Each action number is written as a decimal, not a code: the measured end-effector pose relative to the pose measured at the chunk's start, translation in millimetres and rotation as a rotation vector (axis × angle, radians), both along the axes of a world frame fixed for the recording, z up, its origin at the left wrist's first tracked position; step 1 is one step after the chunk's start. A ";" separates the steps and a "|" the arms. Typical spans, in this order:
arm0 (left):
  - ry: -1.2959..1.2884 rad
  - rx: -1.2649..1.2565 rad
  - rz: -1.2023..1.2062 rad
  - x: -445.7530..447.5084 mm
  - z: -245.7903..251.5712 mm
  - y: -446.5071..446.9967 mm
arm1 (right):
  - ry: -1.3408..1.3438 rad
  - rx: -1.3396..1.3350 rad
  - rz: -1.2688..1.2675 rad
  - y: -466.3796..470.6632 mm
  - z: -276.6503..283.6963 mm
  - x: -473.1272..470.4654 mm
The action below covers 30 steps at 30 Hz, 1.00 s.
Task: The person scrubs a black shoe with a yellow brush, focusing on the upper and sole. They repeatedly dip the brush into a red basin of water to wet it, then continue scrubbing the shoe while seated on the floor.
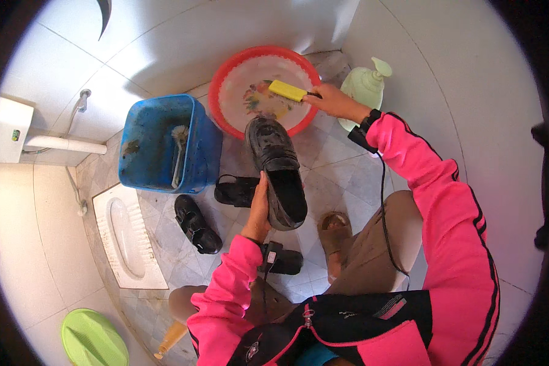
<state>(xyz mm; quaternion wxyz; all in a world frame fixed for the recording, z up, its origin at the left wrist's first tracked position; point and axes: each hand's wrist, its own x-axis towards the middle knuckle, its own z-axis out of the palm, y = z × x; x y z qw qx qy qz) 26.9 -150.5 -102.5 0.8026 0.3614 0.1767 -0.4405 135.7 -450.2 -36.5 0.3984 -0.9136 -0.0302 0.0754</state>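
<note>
My left hand [257, 212] holds a black slip-on shoe [277, 169] by its side, with the toe towards the basin and the opening facing up. The shoe's toe overlaps the near rim of a red-rimmed basin [217, 98], which has a flower pattern on its white inside. My right hand [331, 101] grips the dark handle of a yellow-backed brush [287, 90] over the basin's right side. Its bristles face down and are mostly hidden. Black sandals lie on the floor: one [238, 190] behind the held shoe, another [197, 225] at its left.
A blue bin [206, 142] holding a toilet brush [179, 151] stands left of the basin. A pump bottle [363, 89] stands at the right wall. A squat toilet [128, 238] lies at left, a green plastic item [94, 338] at lower left. Another black sandal [287, 261] lies by my left sleeve.
</note>
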 end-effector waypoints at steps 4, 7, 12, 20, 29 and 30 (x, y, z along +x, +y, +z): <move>0.034 -0.005 -0.030 -0.5 -29.5 -1.8 | 0.032 -0.010 -0.010 1.3 -12.7 -2.6; -0.020 0.045 -0.029 -1.0 -31.2 2.1 | -0.057 -0.017 -0.004 7.1 -19.1 -7.6; 0.052 -0.102 0.011 20.7 -20.7 -6.8 | -0.159 0.014 0.042 21.4 -5.2 -3.8; 0.100 -0.260 0.024 37.5 -35.5 -28.9 | 0.055 -0.073 0.290 41.8 -3.1 -13.5; 0.113 -0.329 0.128 39.5 -38.6 -39.2 | -0.077 -0.096 0.201 47.2 -44.2 17.1; 0.122 -0.312 0.135 39.7 -39.2 -39.0 | -0.078 -0.088 0.236 45.9 -42.0 13.3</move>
